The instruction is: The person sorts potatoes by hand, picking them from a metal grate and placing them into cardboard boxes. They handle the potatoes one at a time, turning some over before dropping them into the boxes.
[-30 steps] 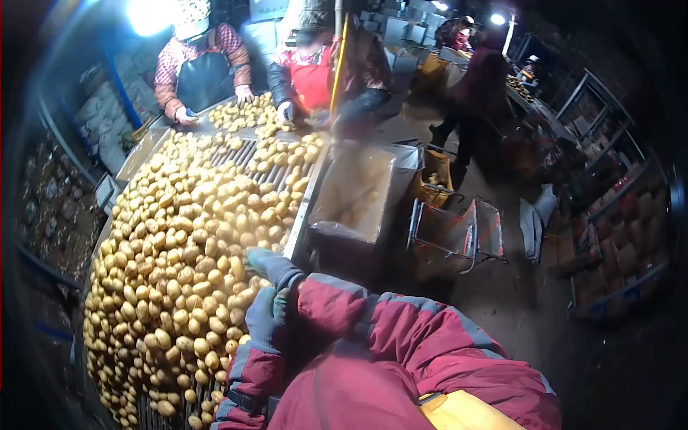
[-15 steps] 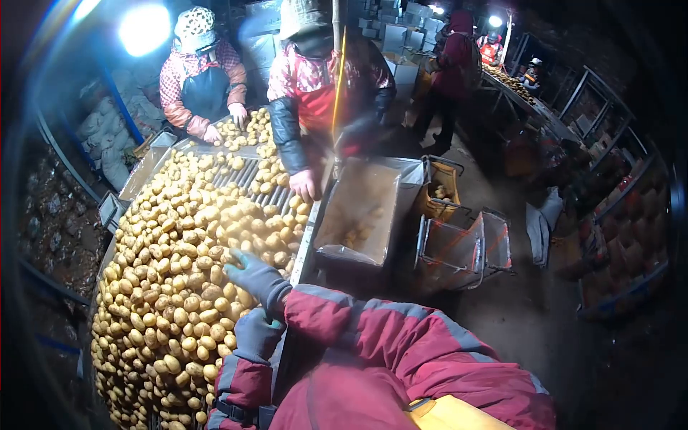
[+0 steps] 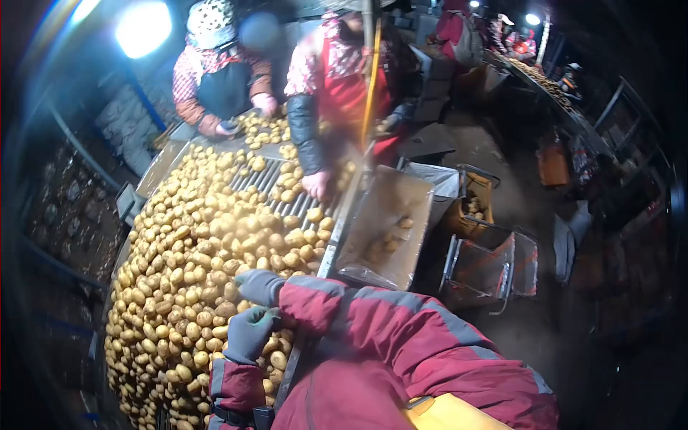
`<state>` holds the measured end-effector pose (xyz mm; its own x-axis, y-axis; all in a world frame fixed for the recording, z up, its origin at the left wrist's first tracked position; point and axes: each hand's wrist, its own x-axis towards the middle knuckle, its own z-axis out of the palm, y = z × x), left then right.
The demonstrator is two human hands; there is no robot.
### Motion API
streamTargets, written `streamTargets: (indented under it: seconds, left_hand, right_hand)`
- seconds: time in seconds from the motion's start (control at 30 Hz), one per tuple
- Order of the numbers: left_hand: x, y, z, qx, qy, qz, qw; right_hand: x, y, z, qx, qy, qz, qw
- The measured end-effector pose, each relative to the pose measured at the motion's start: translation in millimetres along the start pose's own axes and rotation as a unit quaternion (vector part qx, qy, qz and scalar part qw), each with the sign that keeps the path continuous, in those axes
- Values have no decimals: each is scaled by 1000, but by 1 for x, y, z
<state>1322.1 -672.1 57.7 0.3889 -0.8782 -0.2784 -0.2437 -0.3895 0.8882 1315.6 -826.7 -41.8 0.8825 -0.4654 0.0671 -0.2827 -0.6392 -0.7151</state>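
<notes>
A thick heap of yellow potatoes [image 3: 179, 287] covers the sorting table, with metal rollers [image 3: 265, 179] showing at its far part. My left hand [image 3: 249, 331], in a grey glove, is over the near right part of the heap; its fingers are curled, and whatever they hold is hidden. Just beyond it, my right hand [image 3: 259, 287], also gloved, reaches in from the right with its fingertips at the potatoes. I cannot make out its fingers clearly. The two hands are close together beside the metal table edge [image 3: 331, 251].
A lined box [image 3: 387, 229] with some potatoes adjoins the table's right edge. Beyond it are a yellow crate [image 3: 474, 201] and a wire-framed basket [image 3: 479, 269]. Two people work across the table, one's bare hand [image 3: 315, 185] at the rollers. Other people stand farther back.
The view has shifted, so the table and boxes appear farther right. My right hand has drawn back nearer my left hand. The person in the red apron has moved an arm.
</notes>
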Motion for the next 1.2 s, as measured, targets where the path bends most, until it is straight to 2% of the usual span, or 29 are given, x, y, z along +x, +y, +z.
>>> streamTargets:
  seconds: [0.03,0.07,0.1,0.13,0.17,0.2,0.23,0.27,0.3,0.33,0.4,0.47,0.57,0.63,0.77,0.8,0.9,1.07,1.17,1.2]
  left_hand:
    - [5,-4,-5,-15,15,-4,1000]
    - [7,13,-6,-49,55,-35,997]
    - [9,21,-9,-40,86,15,995]
    - [15,19,-12,-15,116,21,993]
    - [20,22,-11,-66,118,35,990]
    - [26,20,-10,-61,130,74,987]
    - [30,22,-9,-31,145,84,985]
    - [35,25,-6,-79,136,67,985]
    - [38,26,-6,-6,144,80,986]
    - [41,27,-5,6,151,68,986]
    - [46,33,-4,5,149,43,988]
    - [49,40,-6,68,142,56,986]
    - [53,51,-11,182,123,53,974]
    - [54,62,-12,266,119,69,954]
    - [62,55,-21,242,97,44,964]
    - [63,52,-24,246,95,51,963]
    - [69,50,-33,233,54,-5,971]
    - [70,46,-39,348,99,-63,930]
    - [64,33,-49,317,140,-9,938]
    - [65,26,-54,254,146,-18,956]
  right_hand:
    - [-3,9,-1,16,23,-15,999]
    - [-4,11,-13,12,-31,2,999]
    - [-7,-1,-42,11,-93,12,996]
    - [-13,-15,-69,67,-168,65,981]
    - [0,21,-33,-29,-86,-78,993]
    - [20,49,-1,-3,-29,-126,992]
    - [15,42,-20,7,-20,-139,990]
    - [11,17,-55,12,-93,-83,992]
    - [13,12,-59,3,-117,-69,991]
    - [19,20,-48,1,-122,-78,990]
    - [24,26,-44,60,-166,-110,978]
    - [21,23,-65,182,-243,-152,941]
    - [26,29,-66,274,-271,-187,904]
    - [50,61,-23,208,-282,-215,911]
    - [55,76,-1,259,-276,-208,902]
    - [53,70,-6,267,-274,-201,902]
    - [44,45,-24,283,-266,-182,903]
    - [32,13,-29,289,-238,-144,916]
    - [29,6,-19,290,-212,-132,924]
    - [29,4,-13,291,-203,-130,926]
